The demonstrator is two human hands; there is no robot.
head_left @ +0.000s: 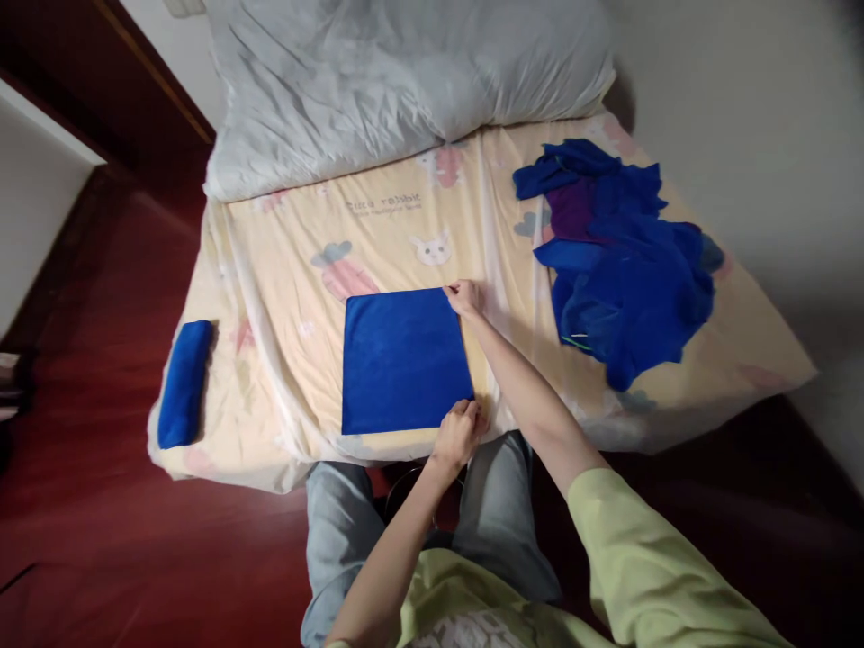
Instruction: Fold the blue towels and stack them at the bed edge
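A blue cloth (405, 360) lies flat and nearly square on the bed in front of me. My left hand (460, 430) pinches its near right corner, fingers closed. At the far right corner, my right hand (464, 297) grips the cloth between thumb and fingers, the arm stretched forward. The cloth's right edge runs between both hands; its left side rests free on the sheet. To the right is a loose heap of blue cloths (627, 279) with a purple piece (571, 209) among them. A rolled or folded blue cloth (185, 382) lies at the far left.
The bed (283, 270) has a cream sheet printed with carrots and rabbits, rumpled in places. A large grey-white bundled quilt (405, 81) covers its far end. A pale wall (756, 162) stands on the right. Dark red floor (101, 360) shows on the left.
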